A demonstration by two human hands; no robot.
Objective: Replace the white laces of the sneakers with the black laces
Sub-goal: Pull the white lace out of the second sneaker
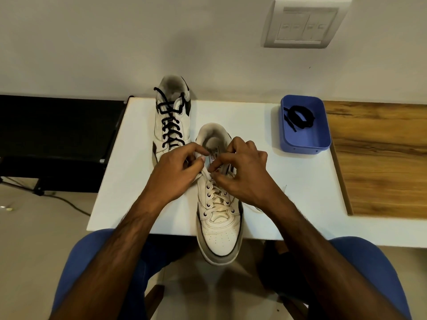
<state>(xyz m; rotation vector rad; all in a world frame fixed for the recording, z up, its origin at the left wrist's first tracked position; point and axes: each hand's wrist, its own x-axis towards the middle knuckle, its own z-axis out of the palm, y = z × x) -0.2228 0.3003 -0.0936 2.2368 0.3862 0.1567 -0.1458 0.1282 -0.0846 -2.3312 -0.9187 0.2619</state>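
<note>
Near sneaker: the white-laced sneaker (219, 218) is lying at the centre of the frame, under both hands, its toe hanging over the table's near edge toward the bottom of the frame.
Left hand: the left hand (175, 169) is sitting at the sneaker's collar on the left side, fingers curled and pinching what looks like the white lace (216, 199) near the top eyelets.
Right hand: the right hand (242, 174) is sitting on the right side of the same collar, fingers curled and pinching at the lace or tongue; which one I cannot tell.
Far sneaker: the second sneaker (172, 121) is lying just above and left of the left hand, already carrying a black lace (169, 128) through its eyelets.
Spare lace: a coiled black lace (299, 117) is lying inside a blue tray (307, 144) in the upper right, well apart from both hands.
Surface: a white table (288, 181) is carrying both sneakers and the tray; a wood-grain surface (381, 158) is adjoining it on the right.
Room: a pale wall is filling the top of the frame, with a switch plate (305, 24) at upper right; a dark bench (57, 135) is standing at the left.
Orientation: both sneakers are running their long axes top to bottom of the frame, heels toward the wall, toes toward the person; the far one is tilting slightly leftward at its toe.
</note>
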